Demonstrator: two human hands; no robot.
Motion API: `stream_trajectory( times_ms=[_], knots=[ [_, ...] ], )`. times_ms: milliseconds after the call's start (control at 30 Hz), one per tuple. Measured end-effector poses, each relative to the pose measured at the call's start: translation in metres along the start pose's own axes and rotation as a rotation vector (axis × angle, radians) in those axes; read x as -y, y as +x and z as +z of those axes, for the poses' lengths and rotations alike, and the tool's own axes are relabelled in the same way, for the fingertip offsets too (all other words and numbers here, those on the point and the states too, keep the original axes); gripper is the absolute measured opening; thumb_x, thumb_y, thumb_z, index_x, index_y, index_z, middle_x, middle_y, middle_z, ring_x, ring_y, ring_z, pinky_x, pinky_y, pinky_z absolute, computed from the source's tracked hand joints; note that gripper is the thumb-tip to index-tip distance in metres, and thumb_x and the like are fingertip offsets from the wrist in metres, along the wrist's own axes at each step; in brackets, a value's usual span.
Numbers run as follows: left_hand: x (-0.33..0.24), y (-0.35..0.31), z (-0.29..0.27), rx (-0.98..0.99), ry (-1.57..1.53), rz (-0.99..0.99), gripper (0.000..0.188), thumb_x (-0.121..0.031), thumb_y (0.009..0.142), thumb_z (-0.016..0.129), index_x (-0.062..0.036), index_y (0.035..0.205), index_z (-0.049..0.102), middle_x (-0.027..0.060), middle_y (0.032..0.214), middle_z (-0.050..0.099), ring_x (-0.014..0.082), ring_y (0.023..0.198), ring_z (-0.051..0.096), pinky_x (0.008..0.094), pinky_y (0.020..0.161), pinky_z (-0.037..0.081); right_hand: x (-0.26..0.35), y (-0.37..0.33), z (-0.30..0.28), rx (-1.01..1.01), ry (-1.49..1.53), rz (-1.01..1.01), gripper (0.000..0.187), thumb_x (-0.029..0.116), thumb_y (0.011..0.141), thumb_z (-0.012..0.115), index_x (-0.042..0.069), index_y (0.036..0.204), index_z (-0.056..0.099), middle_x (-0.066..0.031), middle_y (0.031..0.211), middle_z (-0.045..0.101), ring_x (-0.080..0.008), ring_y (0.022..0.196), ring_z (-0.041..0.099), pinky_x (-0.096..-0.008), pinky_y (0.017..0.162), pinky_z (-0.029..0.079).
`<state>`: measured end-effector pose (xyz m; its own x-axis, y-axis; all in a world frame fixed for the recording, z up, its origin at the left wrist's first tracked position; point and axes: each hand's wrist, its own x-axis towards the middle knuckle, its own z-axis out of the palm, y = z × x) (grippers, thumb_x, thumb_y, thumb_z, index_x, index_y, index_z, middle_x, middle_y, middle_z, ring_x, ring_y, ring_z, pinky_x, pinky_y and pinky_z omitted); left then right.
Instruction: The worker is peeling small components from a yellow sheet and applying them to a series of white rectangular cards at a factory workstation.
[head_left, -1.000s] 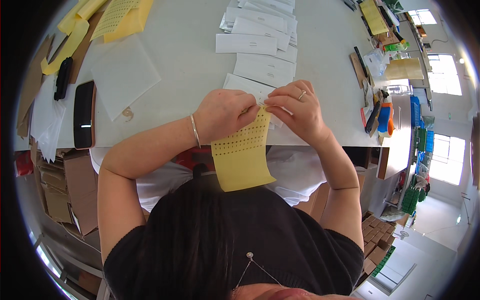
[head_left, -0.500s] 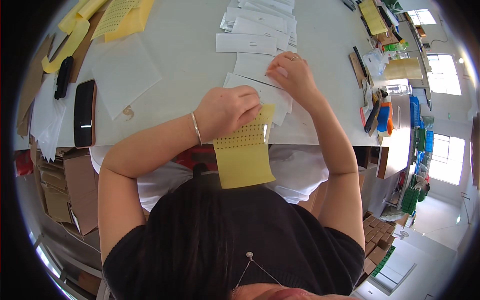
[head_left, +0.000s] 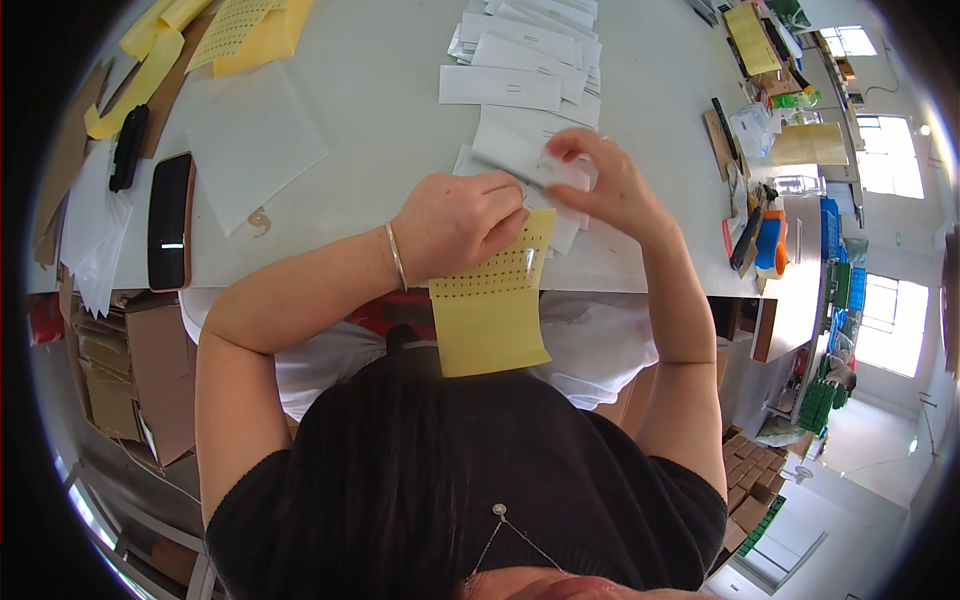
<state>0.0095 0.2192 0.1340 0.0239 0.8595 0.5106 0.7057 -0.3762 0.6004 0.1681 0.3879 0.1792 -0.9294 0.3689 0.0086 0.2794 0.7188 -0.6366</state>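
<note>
My left hand (head_left: pixel 465 225) is closed on the upper part of a yellow sheet of small labels (head_left: pixel 490 320), marked with rows of tiny dark dots. The sheet's lower part hangs over the table's near edge. To the right, my right hand (head_left: pixel 618 190) hovers with thumb and fingers apart, slightly blurred, over white slips of paper. Nothing shows between its fingers. One white slip (head_left: pixel 512 138) lies just left of those fingers, its near edge blurred. Beyond it a column of overlapping white slips (head_left: pixel 500 86) runs toward the far side, several with short printed lines.
On the left lie a dark phone (head_left: pixel 171 222), a black clip-like tool (head_left: pixel 128 148), a translucent sheet (head_left: pixel 255 140) and more yellow label sheets (head_left: pixel 240 35). Tape and tools (head_left: pixel 768 245) sit at the right edge. Cardboard (head_left: pixel 130 370) is stacked below the table at left.
My right hand has moved nearer and slightly right, and its pinched fingers have spread. The slip beneath has shifted a little. My left hand keeps its hold on the label sheet.
</note>
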Motion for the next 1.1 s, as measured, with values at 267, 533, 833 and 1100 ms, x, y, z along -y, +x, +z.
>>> stream_trajectory(
  times_ms=[267,533,833,1100],
  knots=[
    [-0.003,0.0,-0.004,0.04,-0.025,-0.068,0.011,-0.012,0.085,0.058,-0.0038,0.078,0.057,0.0075,0.079,0.059,0.0272,0.064,0.059,0.0355,0.056,0.048,0.029,-0.017,0.009,-0.139,-0.127,-0.334,0.015,0.011,0.073,0.075,0.012,0.087,0.069,0.0002,0.089,0.065,-0.0191,0.084,0.059,-0.0353,0.083,0.042],
    [-0.004,0.005,-0.004,0.071,-0.311,-0.333,0.02,-0.019,0.088,0.056,-0.0019,0.077,0.059,0.0123,0.075,0.058,0.0319,0.069,0.058,0.0405,0.063,0.047,0.035,-0.022,0.017,-0.335,-0.571,-0.643,0.017,0.009,0.068,0.077,0.011,0.081,0.066,0.0019,0.084,0.062,-0.0179,0.077,0.055,-0.0344,0.081,0.04],
    [-0.001,0.007,-0.005,0.035,-0.224,-0.207,0.026,-0.022,0.092,0.055,-0.0018,0.076,0.058,0.0127,0.072,0.059,0.0319,0.068,0.058,0.0408,0.062,0.047,-0.033,0.033,0.001,-0.191,-0.239,-0.076,0.009,0.014,0.085,0.062,0.008,0.09,0.066,-0.0053,0.096,0.063,-0.0262,0.096,0.056,-0.0386,0.093,0.036],
    [0.0,0.005,-0.011,0.078,-0.08,-0.164,0.025,-0.024,0.092,0.056,-0.006,0.075,0.054,0.0085,0.067,0.059,0.0279,0.062,0.059,0.0385,0.055,0.046,-0.031,0.028,0.011,-0.223,-0.309,0.02,0.016,0.016,0.086,0.063,0.009,0.1,0.065,-0.0074,0.097,0.065,-0.0272,0.1,0.057,-0.0385,0.091,0.041]
  ],
)
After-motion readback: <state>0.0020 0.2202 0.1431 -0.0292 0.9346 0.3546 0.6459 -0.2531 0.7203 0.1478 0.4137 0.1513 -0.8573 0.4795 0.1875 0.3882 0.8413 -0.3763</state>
